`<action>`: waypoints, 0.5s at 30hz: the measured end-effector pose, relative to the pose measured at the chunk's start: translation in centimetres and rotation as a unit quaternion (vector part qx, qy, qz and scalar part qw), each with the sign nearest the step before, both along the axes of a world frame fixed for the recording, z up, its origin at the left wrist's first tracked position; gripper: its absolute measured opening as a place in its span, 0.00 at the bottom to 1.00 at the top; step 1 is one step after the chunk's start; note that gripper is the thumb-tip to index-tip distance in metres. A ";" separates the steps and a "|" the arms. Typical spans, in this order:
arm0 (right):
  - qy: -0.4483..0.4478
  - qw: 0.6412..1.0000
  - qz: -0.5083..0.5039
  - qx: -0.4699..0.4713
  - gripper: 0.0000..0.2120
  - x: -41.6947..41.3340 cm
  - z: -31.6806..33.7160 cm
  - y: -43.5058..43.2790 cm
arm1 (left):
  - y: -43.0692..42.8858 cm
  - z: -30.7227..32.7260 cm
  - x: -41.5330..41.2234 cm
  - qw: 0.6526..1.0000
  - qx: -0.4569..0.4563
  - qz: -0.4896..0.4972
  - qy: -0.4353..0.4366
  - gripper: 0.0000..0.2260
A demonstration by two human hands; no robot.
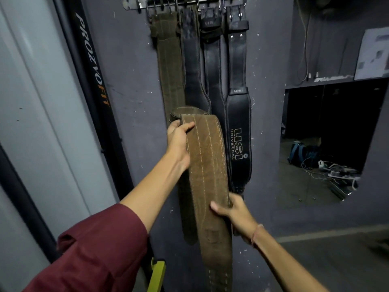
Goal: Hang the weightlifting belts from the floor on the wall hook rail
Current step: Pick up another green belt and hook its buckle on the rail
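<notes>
Far left of the hook rail [130,6] and below it, a black upright with lettering [90,49] leans along the wall.

Well below the rail, the left hand [179,142] holds the top of the brown belt [205,157]. Its grip is closed on the bend where the belt folds over, with the thumb lying across the front face. The belt is off the floor and not yet on any hook. It is held in front of the wall under the rail, and its long end drops out of view at the bottom.

Lower still, the right hand [233,209] has its grip round the belt's right edge, thumb in front and fingers behind.

The belt looks like thick suede with rows of stitching. It is probably fairly heavy, stiff enough to bend only in a broad curve, rough rather than slippery, and not fragile. Its buckle is not visible.

On the rail hang an olive belt [169,60] and, to its right, three black belts [239,133], all hooked at the buckle end. The brown one is likely best held just under its buckle, with the other hand supporting the hanging length. The hooks at the rail's left end look bare.
</notes>
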State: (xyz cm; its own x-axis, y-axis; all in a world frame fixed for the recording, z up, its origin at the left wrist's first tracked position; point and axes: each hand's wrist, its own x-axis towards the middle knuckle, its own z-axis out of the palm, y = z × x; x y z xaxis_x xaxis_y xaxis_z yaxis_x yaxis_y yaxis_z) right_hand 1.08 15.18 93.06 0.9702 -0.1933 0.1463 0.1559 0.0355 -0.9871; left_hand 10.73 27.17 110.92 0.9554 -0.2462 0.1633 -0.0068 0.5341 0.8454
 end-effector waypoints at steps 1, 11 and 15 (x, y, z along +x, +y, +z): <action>-0.036 0.999 0.003 0.027 0.13 0.5 3.1 0.2 | -0.1 -0.3 -0.4 1.000 0.008 -0.007 -0.017 0.19; -0.102 0.982 -0.089 0.135 0.15 4.1 17.7 1.6 | 0.8 -4.5 -1.1 0.974 0.131 0.040 -0.180 0.08; -0.153 0.977 -0.093 0.118 0.16 3.9 17.9 1.9 | 2.0 -2.9 -1.2 0.994 0.073 -0.046 -0.070 0.28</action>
State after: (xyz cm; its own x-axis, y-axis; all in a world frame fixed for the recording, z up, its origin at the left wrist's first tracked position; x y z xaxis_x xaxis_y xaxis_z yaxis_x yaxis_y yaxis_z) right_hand 4.99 17.08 110.93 0.8329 -0.4260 0.3532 0.4675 0.2002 -0.8611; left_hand 9.48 29.14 108.05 0.8981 -0.3620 0.2497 -0.0874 0.4095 0.9081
